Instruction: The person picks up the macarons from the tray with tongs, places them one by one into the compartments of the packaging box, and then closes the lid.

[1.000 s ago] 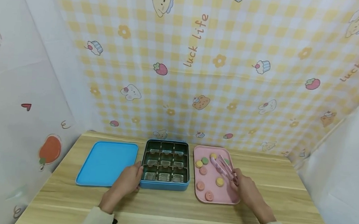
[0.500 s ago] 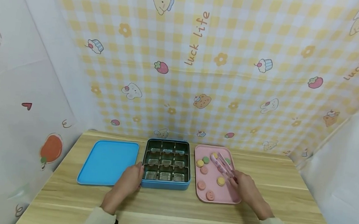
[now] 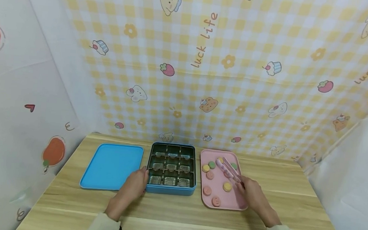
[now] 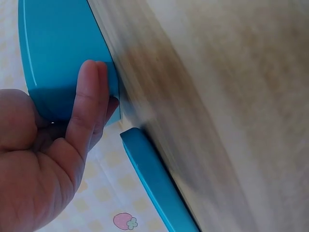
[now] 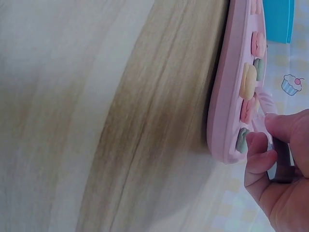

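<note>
A blue tin box [image 3: 170, 190] with a dark divided insert stands mid-table. My left hand [image 3: 135, 183] holds its near left corner. In the left wrist view, the fingers [image 4: 87, 92] lie along the box wall [image 4: 65, 38], with the thumb at the rim. My right hand [image 3: 253, 193] grips pink tongs [image 3: 229, 170] by their handle end, over a pink tray [image 3: 235, 200]. Several macarons lie on the tray, among them a yellow macaron [image 3: 227, 187], a green macaron [image 3: 212, 164] and a pink macaron [image 3: 216, 201]. The tongs' tips overlap macarons near the far side.
A flat blue lid [image 3: 113, 165] lies left of the box. The wooden table [image 3: 170, 217] ends at a yellow checked cloth [image 3: 185, 93] behind. Pale cloths hang at the left and right sides.
The head view has shifted slightly. Both hands, the box, the tongs and the macarons stay in nearly the same arrangement.
</note>
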Motion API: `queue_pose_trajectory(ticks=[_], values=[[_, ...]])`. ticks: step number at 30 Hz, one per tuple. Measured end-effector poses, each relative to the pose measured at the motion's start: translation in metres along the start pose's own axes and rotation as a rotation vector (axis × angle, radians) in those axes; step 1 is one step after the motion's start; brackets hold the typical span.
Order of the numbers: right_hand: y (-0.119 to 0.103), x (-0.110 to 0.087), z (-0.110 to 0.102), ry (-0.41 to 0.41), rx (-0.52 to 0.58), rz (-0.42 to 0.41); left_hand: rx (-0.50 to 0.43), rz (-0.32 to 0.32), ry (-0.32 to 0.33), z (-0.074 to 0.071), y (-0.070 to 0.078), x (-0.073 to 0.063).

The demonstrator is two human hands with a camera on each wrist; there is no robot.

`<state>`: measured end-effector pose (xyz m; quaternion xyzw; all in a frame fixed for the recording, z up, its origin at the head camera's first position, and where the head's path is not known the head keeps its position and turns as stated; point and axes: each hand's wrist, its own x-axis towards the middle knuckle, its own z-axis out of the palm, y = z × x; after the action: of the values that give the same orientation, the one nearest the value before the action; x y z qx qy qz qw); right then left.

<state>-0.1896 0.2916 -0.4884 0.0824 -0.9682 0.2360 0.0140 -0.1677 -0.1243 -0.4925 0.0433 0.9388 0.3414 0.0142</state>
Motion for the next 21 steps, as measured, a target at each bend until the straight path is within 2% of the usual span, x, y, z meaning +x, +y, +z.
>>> queue_pose_trajectory(ticks=[6, 13, 21], values=[[-0.004, 0.000, -0.001, 0.041, -0.019, -0.038, 0.005, 0.008, 0.014, 0.001, 0.000, 0.000], [-0.016, 0.001, -0.002, 0.101, -0.046, -0.128, 0.030, 0.018, 0.025, 0.001, 0.000, 0.000], [-0.032, 0.004, -0.004, 0.101, -0.025, -0.174, 0.037, 0.000, 0.010, -0.002, 0.003, -0.001]])
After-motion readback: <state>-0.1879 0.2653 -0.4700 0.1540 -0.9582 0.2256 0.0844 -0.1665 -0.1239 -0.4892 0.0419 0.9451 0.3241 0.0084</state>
